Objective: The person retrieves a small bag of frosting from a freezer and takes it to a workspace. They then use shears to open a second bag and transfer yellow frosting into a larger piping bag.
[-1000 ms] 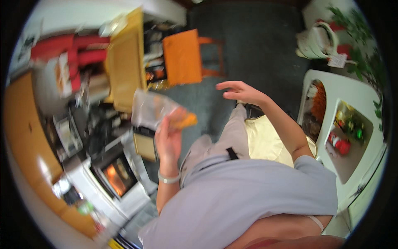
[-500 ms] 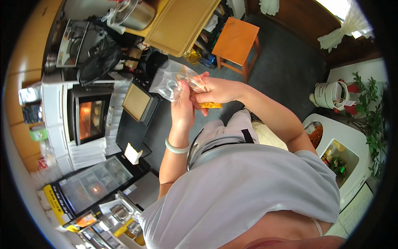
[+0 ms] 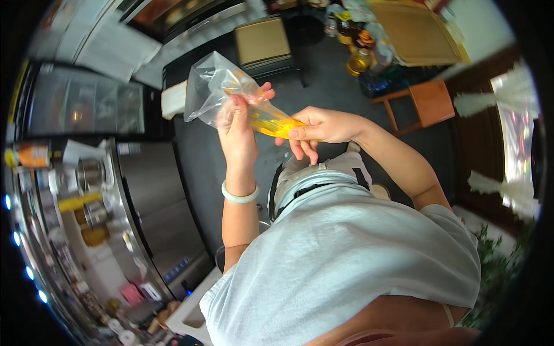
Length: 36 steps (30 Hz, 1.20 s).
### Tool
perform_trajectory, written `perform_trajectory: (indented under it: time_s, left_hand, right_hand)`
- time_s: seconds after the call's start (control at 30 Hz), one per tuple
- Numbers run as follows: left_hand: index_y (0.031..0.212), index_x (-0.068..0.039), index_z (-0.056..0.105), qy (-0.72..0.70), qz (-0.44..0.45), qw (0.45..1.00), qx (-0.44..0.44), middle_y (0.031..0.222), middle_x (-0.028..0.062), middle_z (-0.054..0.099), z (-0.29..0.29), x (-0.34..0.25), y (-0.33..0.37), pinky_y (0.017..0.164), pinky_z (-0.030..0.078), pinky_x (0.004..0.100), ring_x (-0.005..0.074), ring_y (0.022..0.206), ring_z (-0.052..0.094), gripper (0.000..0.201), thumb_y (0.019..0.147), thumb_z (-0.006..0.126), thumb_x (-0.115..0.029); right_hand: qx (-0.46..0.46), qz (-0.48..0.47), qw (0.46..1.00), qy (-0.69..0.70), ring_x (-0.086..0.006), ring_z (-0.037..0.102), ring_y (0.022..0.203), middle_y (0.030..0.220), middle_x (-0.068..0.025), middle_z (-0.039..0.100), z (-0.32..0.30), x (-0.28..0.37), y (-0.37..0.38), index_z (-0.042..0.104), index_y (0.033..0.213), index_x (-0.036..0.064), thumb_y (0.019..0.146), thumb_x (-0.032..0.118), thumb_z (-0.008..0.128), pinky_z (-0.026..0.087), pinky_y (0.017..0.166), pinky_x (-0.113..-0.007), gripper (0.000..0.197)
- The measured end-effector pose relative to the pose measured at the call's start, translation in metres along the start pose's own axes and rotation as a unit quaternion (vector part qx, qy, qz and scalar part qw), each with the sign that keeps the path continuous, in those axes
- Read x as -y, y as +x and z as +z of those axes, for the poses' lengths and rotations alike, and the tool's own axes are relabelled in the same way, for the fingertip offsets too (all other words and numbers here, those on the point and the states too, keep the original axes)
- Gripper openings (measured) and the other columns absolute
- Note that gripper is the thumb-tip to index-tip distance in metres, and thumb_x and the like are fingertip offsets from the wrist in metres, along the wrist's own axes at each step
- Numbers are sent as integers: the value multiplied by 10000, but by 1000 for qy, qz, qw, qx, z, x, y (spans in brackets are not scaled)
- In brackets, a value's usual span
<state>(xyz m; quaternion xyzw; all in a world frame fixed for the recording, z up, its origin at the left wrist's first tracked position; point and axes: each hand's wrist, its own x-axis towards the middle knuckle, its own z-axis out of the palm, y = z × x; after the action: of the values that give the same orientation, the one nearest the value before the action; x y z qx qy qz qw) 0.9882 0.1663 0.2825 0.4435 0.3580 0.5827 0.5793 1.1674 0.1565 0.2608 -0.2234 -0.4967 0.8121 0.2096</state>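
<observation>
A clear plastic piping bag (image 3: 203, 86) is stretched out in front of my body, wide and crumpled at its upper left. Yellow-orange filling lies in its narrow lower right part, with thin smears higher up. My left hand (image 3: 238, 130), wearing a pale bangle (image 3: 240, 194) on the wrist, is closed on the middle of the bag, its thumb on the near side. Around the filled narrow end, my right hand (image 3: 326, 126) grips with thumb and fingers; the tip is hidden by that hand.
Beyond the bag, a tan tray (image 3: 262, 41) sits on a dark stand. Several bottles (image 3: 359, 60) and an orange-brown stool (image 3: 430, 102) are at the far right. A glass-fronted fridge (image 3: 86, 104) and steel cabinet (image 3: 161, 196) stand at the left.
The view has swung to the left, toward the fridge and steel cabinet. My hands have moved apart along the bag, and more of the yellow filling shows between them.
</observation>
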Motion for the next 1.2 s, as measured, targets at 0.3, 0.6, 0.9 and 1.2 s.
perform_trajectory:
  time_s: [0.3, 0.6, 0.9, 1.2]
  left_hand:
    - [852, -40, 576, 25, 133, 967, -214, 885, 163, 652, -192, -74, -36, 872, 444, 376, 283, 955, 619, 338, 971, 402, -304]
    - [964, -19, 597, 63, 129, 935, -324, 1032, 208, 623, -275, -72, -28, 900, 425, 361, 253, 1008, 583, 427, 969, 378, -385]
    - [1055, 80, 552, 46, 30, 927, -371, 1068, 218, 606, -350, -83, 26, 880, 464, 354, 268, 992, 591, 528, 983, 304, -381]
    - [830, -14, 522, 47, 160, 730, -663, 789, 96, 597, -434, -109, -13, 968, 383, 427, 271, 961, 600, 341, 976, 387, -291]
  right_hand:
    - [109, 97, 977, -154, -57, 454, 377, 523, -47, 560, 74, 6, 198, 549, 824, -1, 938, 328, 489, 365, 387, -189, 354]
    - [265, -52, 927, -262, -208, 544, 1093, 1145, -144, 577, 90, 7, 344, 482, 1189, -68, 829, 232, 651, 403, 965, -323, 498]
    - [398, -1, 890, -224, -143, 551, 575, 638, -85, 576, 123, 3, 485, 557, 719, -47, 908, 175, 405, 459, 563, -299, 329]
    - [525, 148, 821, -167, -150, 570, 523, 605, -75, 594, 175, -42, 564, 560, 719, -11, 950, 257, 395, 453, 510, -293, 390]
